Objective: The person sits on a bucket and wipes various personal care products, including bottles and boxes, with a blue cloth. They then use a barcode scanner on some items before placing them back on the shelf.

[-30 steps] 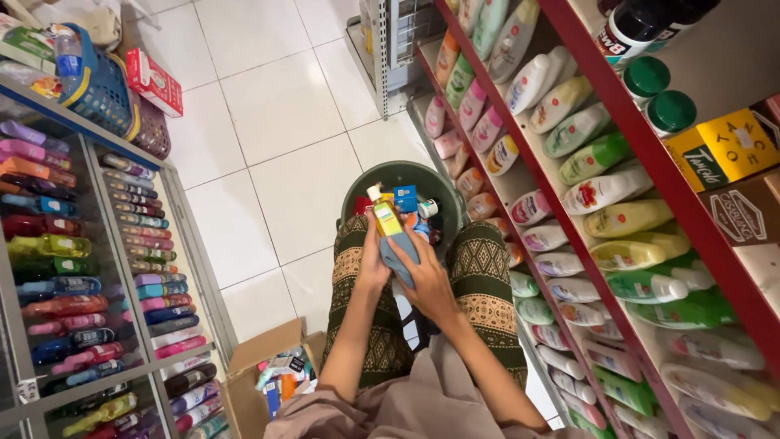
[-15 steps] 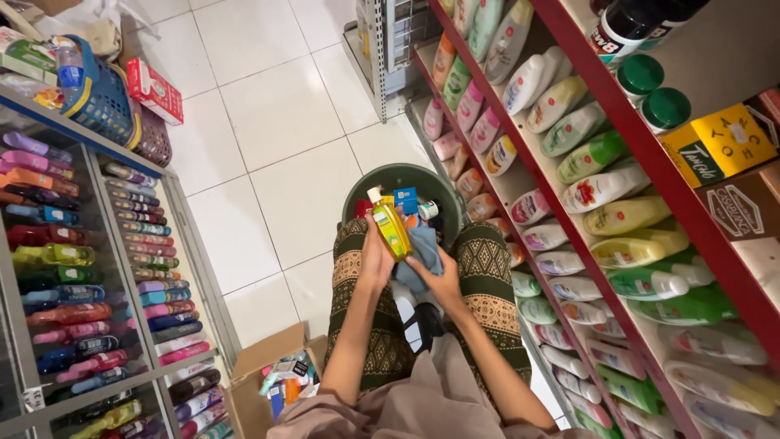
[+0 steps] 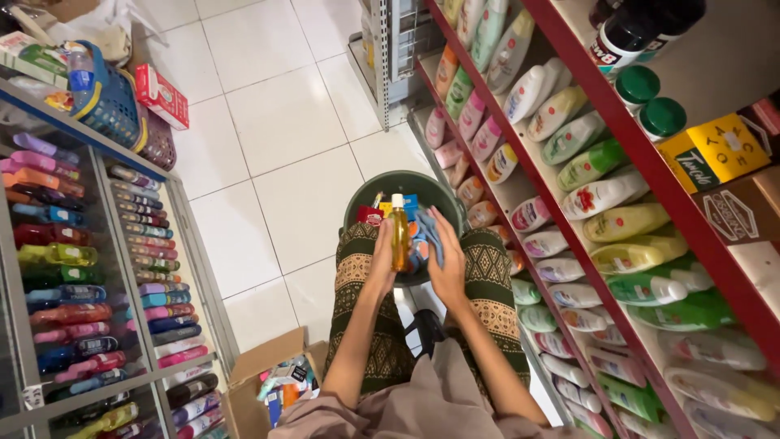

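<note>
My left hand [image 3: 381, 258] grips a small bottle of yellow liquid [image 3: 399, 235] with a pale cap, held upright over a dark green bucket [image 3: 373, 192] on the floor between my knees. My right hand [image 3: 447, 264] holds a blue cloth [image 3: 423, 241] against the bottle's right side. Small red, blue and yellow packs lie in the bucket beneath both hands. My legs in green patterned trousers [image 3: 491, 281] flank the bucket.
A red-edged shelf rack [image 3: 601, 122] of pale bottles and pouches rises on the right. A glass case [image 3: 97, 268] of colourful tubes stands on the left, topped by a blue basket [image 3: 110, 102]. An open cardboard box [image 3: 268, 374] of goods sits near my left knee.
The bottle has turned from showing a green and yellow label to showing plain yellow liquid. My right hand with the blue cloth has shifted along its side.
</note>
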